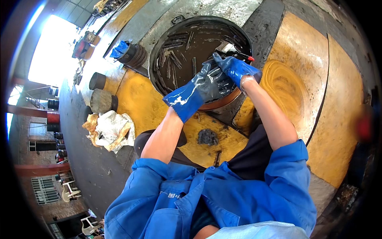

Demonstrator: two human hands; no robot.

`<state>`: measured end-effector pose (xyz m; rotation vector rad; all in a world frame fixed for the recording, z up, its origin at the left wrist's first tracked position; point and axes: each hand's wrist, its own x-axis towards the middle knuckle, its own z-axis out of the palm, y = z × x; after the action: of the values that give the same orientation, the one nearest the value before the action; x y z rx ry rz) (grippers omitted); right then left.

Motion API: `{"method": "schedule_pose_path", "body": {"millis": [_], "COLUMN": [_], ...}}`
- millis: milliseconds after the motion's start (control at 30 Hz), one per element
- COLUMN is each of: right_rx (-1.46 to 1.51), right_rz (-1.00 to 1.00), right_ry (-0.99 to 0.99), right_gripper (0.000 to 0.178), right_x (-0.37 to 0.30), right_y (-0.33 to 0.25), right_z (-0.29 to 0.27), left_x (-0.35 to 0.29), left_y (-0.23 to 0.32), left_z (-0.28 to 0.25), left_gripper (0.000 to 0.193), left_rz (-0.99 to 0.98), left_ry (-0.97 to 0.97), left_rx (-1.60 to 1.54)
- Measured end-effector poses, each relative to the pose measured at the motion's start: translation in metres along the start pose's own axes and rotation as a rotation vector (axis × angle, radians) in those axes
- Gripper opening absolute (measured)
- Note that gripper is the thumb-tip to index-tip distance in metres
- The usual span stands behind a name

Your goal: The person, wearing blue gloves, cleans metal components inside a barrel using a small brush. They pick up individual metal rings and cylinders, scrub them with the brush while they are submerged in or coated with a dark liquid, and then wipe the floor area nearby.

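Note:
A round tub (pixel 152 65) of dark liquid stands before me, with several long black strips (pixel 175 59) lying in it. Both my hands wear blue gloves smeared dark and wet. My left hand (pixel 213 83) is over the tub's near side, fingers apart and pointing right. Just above it, my right hand (pixel 234 67) has its fingers bent and drawn together close to the left thumb; whatever they may hold is hidden. Beyond the right hand a red-tipped dark object (pixel 250 58) shows at the tub's right rim; I cannot tell whether the hand touches it.
A dark lump (pixel 207 137) lies on the yellow floor sheet between my knees. Left of me are a crumpled white sack (pixel 114 130), a grey bucket-like container (pixel 102 100) and a dark pot (pixel 134 55) with blue material on top. Plastic chairs (pixel 71 191) stand farther left.

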<state>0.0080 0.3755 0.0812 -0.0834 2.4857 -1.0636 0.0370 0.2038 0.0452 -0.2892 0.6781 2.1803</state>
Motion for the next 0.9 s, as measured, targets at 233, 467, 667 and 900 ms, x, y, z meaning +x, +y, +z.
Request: {"method": "schedule_pose_path", "body": {"millis": [233,467,667,900], "right_rx": [0.316,0.944,1.555,1.660], "right_rz": [-0.146,-0.150,-0.029,-0.468], "right_ry": [0.042,-0.175,-0.381,-0.716], "right_gripper": [0.061,0.040,0.039,0.031], "right_x": [0.043,0.080,0.077,0.101], "right_y": [0.042,0.078,0.110,0.154], "right_z": [0.025,0.025,0.019,0.035], "left_x": [-0.076,-0.085,-0.066,0.047], "left_y": [0.014,0.030,0.008,-0.074], "left_z": [-0.034,-0.028,-0.020,0.006], "left_gripper": [0.041,0.032,0.044,0.028], "left_rz": [0.478,0.455,0.588,1.072], "left_ry": [0.058,0.090,0.443,0.443], "left_rx": [0.763,0.788,1.312,1.755]}}
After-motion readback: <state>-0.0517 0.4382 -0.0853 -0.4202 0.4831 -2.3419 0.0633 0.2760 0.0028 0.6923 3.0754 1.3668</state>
